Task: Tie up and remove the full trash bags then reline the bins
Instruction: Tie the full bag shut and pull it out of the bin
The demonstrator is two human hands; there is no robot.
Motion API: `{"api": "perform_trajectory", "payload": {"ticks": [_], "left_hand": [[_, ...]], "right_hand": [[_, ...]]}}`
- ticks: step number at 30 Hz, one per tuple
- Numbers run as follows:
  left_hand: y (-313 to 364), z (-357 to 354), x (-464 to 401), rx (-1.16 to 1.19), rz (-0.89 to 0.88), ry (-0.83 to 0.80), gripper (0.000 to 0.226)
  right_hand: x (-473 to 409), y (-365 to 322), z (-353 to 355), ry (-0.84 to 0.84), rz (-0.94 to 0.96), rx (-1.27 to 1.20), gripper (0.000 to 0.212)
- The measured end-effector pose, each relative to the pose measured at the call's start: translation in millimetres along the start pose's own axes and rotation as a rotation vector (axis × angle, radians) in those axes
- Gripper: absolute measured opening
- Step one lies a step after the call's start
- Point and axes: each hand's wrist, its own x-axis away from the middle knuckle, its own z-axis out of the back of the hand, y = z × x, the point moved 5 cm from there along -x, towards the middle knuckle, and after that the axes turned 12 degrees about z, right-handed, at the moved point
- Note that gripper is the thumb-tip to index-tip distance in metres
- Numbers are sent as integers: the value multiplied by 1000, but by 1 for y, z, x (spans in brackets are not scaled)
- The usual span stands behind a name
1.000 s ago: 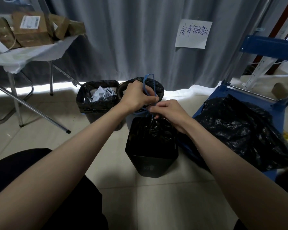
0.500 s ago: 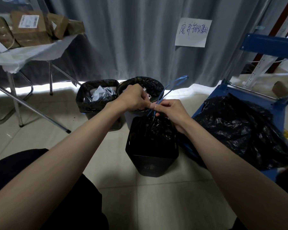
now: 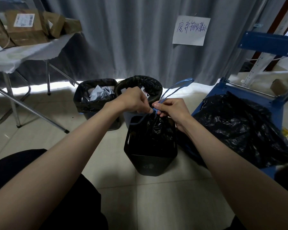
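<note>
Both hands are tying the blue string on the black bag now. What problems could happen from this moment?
1. The left hand and right hand pinch the thin blue drawstring right at the gathered neck of the black bag; a hard pull might snap it or tear the film.
2. The bag sits inside the near black bin, so pulling upward may lift or tip the bin.
3. The round bin stands close behind and could be knocked.

Single head-worn wide-angle view, looking forward and down, close over the floor [image 3: 156, 196]
</note>
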Motion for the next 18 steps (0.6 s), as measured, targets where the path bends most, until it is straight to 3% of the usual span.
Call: {"api": "perform_trajectory", "payload": {"ticks": [5, 12, 18], "left_hand": [[3, -10, -1, 51, -26, -2, 30], [1, -23, -4, 179, 26, -40, 26], [3, -27, -5, 140, 16, 68, 29]], "right_hand": [[-1, -3, -4, -28, 13, 9, 9], [-3, -8, -3, -4, 51, 48, 13], [-5, -4, 0, 42, 33, 21, 16]]}}
